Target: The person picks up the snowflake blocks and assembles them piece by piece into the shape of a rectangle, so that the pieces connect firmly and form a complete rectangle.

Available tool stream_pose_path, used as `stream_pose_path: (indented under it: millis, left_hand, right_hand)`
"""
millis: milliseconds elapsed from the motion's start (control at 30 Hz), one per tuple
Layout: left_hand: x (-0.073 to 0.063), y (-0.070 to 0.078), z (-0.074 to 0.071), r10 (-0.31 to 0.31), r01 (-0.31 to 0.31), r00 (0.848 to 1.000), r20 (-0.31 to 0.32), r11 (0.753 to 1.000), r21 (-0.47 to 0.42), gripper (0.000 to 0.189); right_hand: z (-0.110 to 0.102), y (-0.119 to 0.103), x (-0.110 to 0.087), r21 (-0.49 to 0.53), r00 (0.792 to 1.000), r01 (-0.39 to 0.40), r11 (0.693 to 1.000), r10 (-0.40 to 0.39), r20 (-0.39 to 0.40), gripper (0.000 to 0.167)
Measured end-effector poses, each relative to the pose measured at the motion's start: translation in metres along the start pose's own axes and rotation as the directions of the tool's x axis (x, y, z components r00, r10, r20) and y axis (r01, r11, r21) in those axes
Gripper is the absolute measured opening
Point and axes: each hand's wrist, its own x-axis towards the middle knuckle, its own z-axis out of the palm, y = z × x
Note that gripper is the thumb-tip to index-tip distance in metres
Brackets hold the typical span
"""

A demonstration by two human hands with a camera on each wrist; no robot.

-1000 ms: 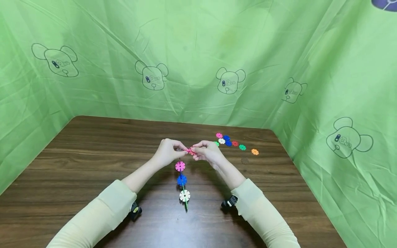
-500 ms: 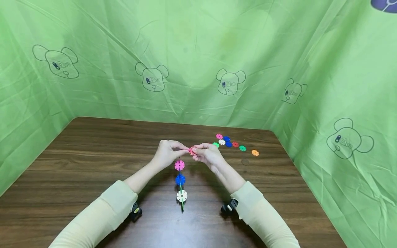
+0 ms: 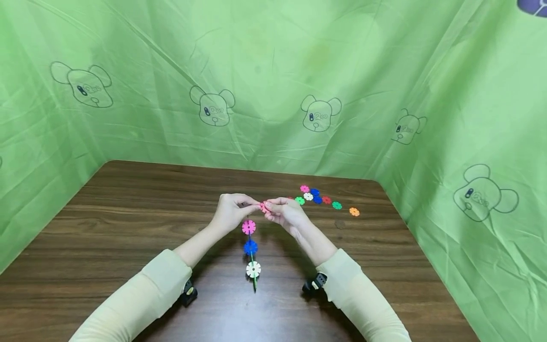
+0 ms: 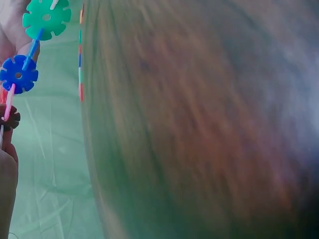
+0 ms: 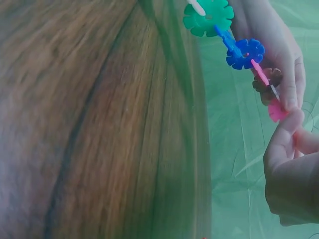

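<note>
- The left grip [image 3: 232, 209] is pinching narrowly at the top of a chain of slotted discs [image 3: 250, 247], which is hanging down over the counter [image 3: 128, 223].
- The right grip [image 3: 290, 213] is holding a pink-red disc [image 3: 264, 207] between thumb and fingertips, right where the two hands are meeting.
- The fingers are hiding that join, so whether the slots are engaging cannot be told. If they are meeting askew, harder pushing could be bending a tooth or springing the disc loose.
- Lower down, the green disc [image 4: 55, 22], its blue neighbours and the brownish disc [image 5: 274, 74] are apparently depending on slot friction alone. A jerk at the top could be working one joint apart and dropping everything below it.
- Neighbouring discs are standing crosswise to one another, so any twisting while pressing could be loosening joints.
- Only fingertips are carrying the hanging weight; a slip could be letting the whole string fall.
- Loose discs [image 3: 317, 200] are lying to the right on the counter; a dropped piece could be mixing with them, and the clear disc [image 3: 339, 224] is blending into the woodgrain, inviting oversight.
</note>
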Motion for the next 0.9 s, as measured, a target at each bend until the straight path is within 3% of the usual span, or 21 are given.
stream_pose_path:
  millis: [200, 333, 533, 700, 900]
  left_hand:
    - [0.005, 0.002, -0.003, -0.004, 0.001, 1.0, 0.03, 0.994, 0.114, 0.006]
    - [0.009, 0.001, -0.003, -0.063, 0.052, 0.995, 0.081, 0.991, 0.123, 0.007]
    - [0.01, 0.0, -0.004, -0.143, 0.133, 0.986, 0.083, 0.984, 0.117, 0.006]
    - [0.009, 0.001, -0.002, -0.158, 0.145, 0.983, 0.097, 0.981, 0.127, 0.005]
    - [0.006, 0.0, 0.002, -0.125, 0.113, 0.988, 0.09, 0.985, 0.134, 0.007]
  right_hand:
    - [-0.006, 0.001, 0.004, -0.071, 0.999, 0.042, 0.997, -0.041, 0.015, 0.008]
    - [-0.013, 0.003, 0.005, -0.119, 0.999, 0.052, 0.992, -0.05, 0.017, 0.012]
    - [-0.021, 0.002, 0.004, -0.177, 0.999, 0.044, 0.983, -0.04, 0.028, 0.02]
    - [-0.021, -0.001, 0.002, -0.221, 0.996, 0.06, 0.974, -0.044, 0.075, 0.032]
    - [-0.018, -0.005, -0.001, -0.24, 0.995, 0.087, 0.967, -0.071, 0.072, 0.031]
